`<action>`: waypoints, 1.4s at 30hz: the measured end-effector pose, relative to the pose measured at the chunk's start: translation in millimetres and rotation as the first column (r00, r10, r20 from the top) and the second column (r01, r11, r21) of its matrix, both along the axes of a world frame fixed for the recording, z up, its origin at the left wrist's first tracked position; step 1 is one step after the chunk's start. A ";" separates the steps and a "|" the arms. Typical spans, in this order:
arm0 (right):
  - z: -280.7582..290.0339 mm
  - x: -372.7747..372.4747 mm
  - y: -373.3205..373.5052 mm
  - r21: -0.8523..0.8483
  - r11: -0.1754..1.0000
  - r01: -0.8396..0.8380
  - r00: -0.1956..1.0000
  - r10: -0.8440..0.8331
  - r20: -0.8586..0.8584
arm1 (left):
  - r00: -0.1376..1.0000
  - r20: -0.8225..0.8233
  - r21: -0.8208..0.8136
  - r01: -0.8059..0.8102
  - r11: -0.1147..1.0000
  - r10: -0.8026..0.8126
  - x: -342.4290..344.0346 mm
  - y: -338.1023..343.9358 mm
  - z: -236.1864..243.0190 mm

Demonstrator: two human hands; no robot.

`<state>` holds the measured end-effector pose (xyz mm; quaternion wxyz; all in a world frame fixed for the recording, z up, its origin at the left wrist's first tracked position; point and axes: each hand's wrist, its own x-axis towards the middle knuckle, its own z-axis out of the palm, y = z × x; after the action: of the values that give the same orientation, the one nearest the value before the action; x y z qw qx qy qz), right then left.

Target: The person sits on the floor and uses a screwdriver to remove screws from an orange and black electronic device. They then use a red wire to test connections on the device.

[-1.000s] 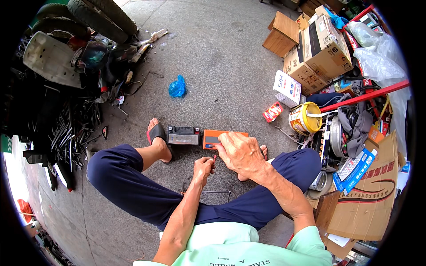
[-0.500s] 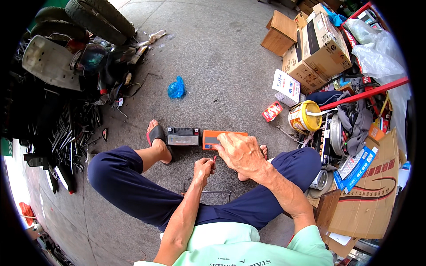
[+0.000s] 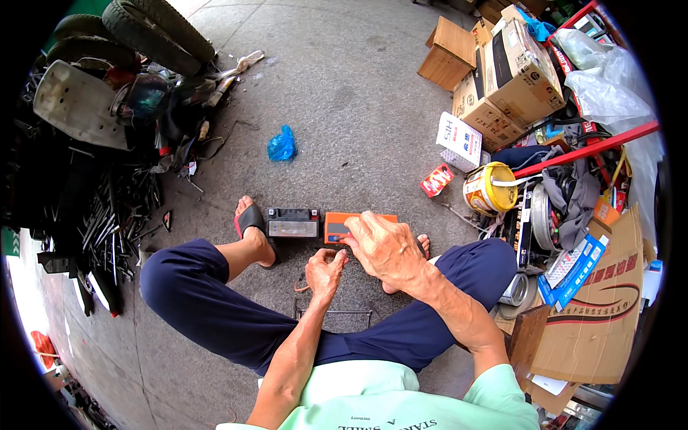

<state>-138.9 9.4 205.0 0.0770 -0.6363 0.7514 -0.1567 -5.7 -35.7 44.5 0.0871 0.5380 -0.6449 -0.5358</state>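
Observation:
On the floor between my sandaled feet stand a black battery and, to its right, an orange box-like unit with a dark face, partly covered by my right hand. That hand's fingers are curled, thumb toward my left hand; what they grip, if anything, is hidden. My left hand is pinched just below and left of it, its fingertips almost at the right thumb, on something too small to name. A thin reddish wire shows beside it. A thin metal frame lies beneath my forearms.
Tyres, scrap parts and tools are heaped left. At right are cardboard boxes, a yellow bucket, a red rail and flattened cardboard. A blue plastic bag lies ahead on the concrete.
My left hand has shifted slightly up and to the left, its fingertips nearer my right thumb. The small red item seen at its fingertips earlier is now hidden. My right hand stays nearly in place.

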 end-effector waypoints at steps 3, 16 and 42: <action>-1.1 -3.5 -1.3 -0.106 0.990 -0.088 0.996 0.091 0.020 | 0.995 0.059 -0.115 0.091 0.989 -0.084 -3.2 1.2 7.2; -3.2 -1.8 0.7 -0.108 0.994 -0.006 0.999 0.003 -0.032 | 0.781 0.281 0.077 0.561 0.825 -0.557 1.7 7.3 0.1; -3.0 -1.8 0.5 -0.155 0.988 -0.026 0.999 0.029 0.017 | 0.977 -0.208 -0.102 0.035 0.994 -0.056 -21.0 -17.1 -10.2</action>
<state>-140.7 9.8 202.1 0.0366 -0.6493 0.7273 -0.2195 -26.7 -52.7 34.2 0.1688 0.4586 -0.6698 -0.5591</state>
